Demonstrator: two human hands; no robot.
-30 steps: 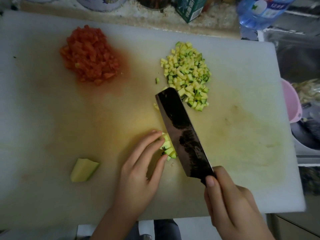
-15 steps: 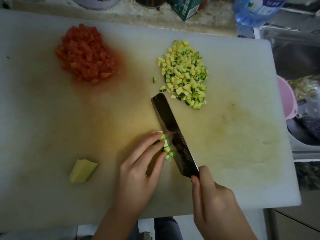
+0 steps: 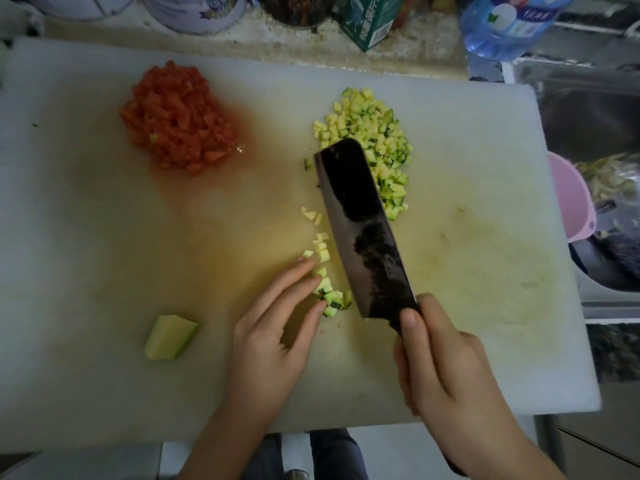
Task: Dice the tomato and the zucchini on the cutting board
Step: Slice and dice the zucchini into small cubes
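board: white, stained orange and yellow-green through its middle, lying on a speckled surface; all the cut food sits on it.
chunk: an uncut wedge of zucchini with pale flesh up and green skin along its right side, alone at the near left, well apart from both hands.
tomato: fully diced, a red heap at the far left of the board, with wet juice beside its right edge.
left hand: palm down at the near middle, fingers fairly straight and pointing far-right.
left grip: loose and enclosing nothing; the fingertips only touch the cluster.
cluster: a few green-skinned zucchini cubes, lying between the left fingertips and the heel of the blade.
trail: loose pale cubes strung away from the cluster, just left of the blade.
knife: a broad dark cleaver, flat side tilted up, running from the right hand toward the far left; its tip covers the near-left edge of the pile. Whether its edge meets the board I cannot tell.
pile: diced zucchini heaped at the far middle, right of the tomato and apart from it.
right hand: at the near right, over the board's front edge.
right grip: closed round the knife's handle, which the hand hides; one finger lies on the blade's heel.
bowl: pink, just off the board's right edge.
far edge: a tin, a green carton and a blue bottle stand on the surface behind the board.
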